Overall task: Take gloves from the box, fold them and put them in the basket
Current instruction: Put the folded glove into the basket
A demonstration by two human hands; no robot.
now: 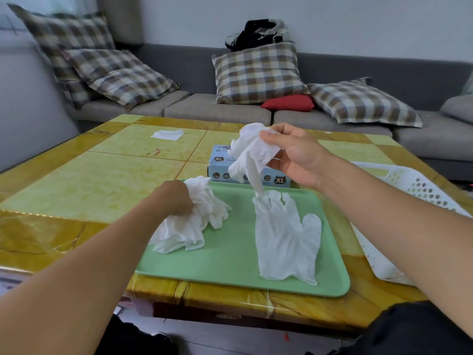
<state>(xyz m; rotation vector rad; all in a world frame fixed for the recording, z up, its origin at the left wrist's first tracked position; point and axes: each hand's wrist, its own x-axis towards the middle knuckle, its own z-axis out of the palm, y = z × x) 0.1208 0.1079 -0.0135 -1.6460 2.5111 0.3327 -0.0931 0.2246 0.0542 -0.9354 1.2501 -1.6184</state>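
Note:
A green tray lies on the table in front of me. My left hand grips a bunch of crumpled white gloves at the tray's left edge. My right hand pinches another crumpled white glove in the air above the tray, one finger of it dangling down. A flat white glove lies on the right half of the tray. The light blue glove box marked XL stands just behind the tray, partly hidden by the held glove. The white perforated basket sits at the right, behind my right forearm.
The table has a yellow tiled top. A white paper napkin lies at its far left. A grey sofa with checked cushions and a red cushion runs behind the table.

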